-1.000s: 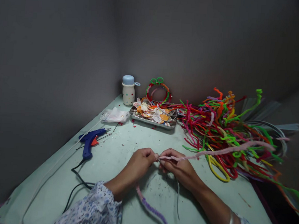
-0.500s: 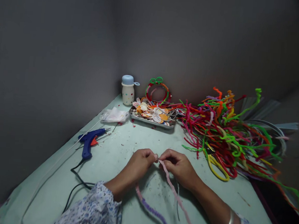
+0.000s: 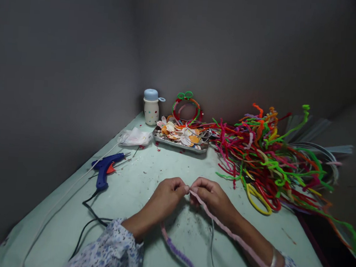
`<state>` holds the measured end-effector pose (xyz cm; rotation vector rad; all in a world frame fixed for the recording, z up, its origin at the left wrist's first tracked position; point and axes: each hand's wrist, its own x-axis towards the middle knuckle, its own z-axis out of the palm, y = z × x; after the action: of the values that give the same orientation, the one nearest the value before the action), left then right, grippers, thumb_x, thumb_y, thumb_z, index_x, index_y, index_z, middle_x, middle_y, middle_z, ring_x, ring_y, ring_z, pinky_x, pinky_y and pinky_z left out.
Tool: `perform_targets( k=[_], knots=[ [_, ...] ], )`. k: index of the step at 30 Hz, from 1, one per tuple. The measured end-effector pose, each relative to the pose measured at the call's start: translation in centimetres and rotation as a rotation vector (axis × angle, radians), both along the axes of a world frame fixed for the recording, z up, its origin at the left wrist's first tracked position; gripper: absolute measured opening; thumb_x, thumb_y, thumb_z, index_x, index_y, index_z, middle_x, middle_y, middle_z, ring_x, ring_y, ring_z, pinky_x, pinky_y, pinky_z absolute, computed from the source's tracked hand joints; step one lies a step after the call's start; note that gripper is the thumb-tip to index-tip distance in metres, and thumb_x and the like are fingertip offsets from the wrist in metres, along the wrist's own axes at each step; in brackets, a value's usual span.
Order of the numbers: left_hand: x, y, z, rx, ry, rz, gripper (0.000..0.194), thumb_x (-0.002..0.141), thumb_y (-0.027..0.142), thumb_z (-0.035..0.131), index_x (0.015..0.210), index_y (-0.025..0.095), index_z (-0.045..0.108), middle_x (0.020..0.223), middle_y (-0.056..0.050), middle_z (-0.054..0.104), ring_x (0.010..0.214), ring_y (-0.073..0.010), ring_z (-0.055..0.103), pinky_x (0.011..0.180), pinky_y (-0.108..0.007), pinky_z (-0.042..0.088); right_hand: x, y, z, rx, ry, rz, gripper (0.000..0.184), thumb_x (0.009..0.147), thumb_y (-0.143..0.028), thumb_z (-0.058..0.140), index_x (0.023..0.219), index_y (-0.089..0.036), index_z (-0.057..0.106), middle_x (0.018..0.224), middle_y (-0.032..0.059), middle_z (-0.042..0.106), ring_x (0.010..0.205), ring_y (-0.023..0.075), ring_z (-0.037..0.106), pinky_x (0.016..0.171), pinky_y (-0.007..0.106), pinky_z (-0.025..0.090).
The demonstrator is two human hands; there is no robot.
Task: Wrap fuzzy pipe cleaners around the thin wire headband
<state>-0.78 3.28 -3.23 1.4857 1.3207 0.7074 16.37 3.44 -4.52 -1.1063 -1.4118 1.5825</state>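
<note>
My left hand and my right hand meet at the middle of the pale green table, fingertips pinched together. Between them they hold the end of a pink pipe cleaner, which trails back along my right forearm toward the lower right. A purple and pink pipe cleaner hangs from under my left hand and lies on the table between my arms. A thin grey wire lies beside it.
A big heap of coloured pipe cleaners fills the right side. A metal tray of paper flowers, a small spotted jar and a pipe-cleaner ring stand at the back. A blue glue gun with its cord lies at left.
The pink pipe cleaner's free end swung from pointing up right over the heap down to lying along my right forearm. Both hands stayed pinched at the same spot.
</note>
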Motion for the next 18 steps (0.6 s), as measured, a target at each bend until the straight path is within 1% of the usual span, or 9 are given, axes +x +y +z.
perform_targets(
  k=[8, 18],
  knots=[
    [0.1, -0.1, 0.12, 0.015, 0.029, -0.011, 0.024, 0.078, 0.035, 0.049, 0.066, 0.015, 0.055, 0.056, 0.005, 0.041, 0.055, -0.0107, 0.036, 0.052, -0.023, 0.025, 0.04, 0.17, -0.28, 0.029, -0.001, 0.002, 0.012, 0.076, -0.028, 0.064, 0.075, -0.016, 0.06, 0.06, -0.003, 0.058, 0.052, 0.0103, 0.051, 0.053, 0.024, 0.04],
    [0.03, -0.23, 0.31, 0.039, 0.046, -0.015, 0.023, 0.077, 0.034, 0.049, 0.064, 0.016, 0.055, 0.055, 0.005, 0.041, 0.056, -0.0112, 0.037, 0.052, -0.023, 0.025, -0.12, 0.16, 0.14, -0.012, -0.012, 0.019, 0.015, 0.073, -0.03, 0.066, 0.073, -0.017, 0.058, 0.058, -0.0039, 0.057, 0.049, 0.0099, 0.052, 0.051, 0.024, 0.041]
  ],
)
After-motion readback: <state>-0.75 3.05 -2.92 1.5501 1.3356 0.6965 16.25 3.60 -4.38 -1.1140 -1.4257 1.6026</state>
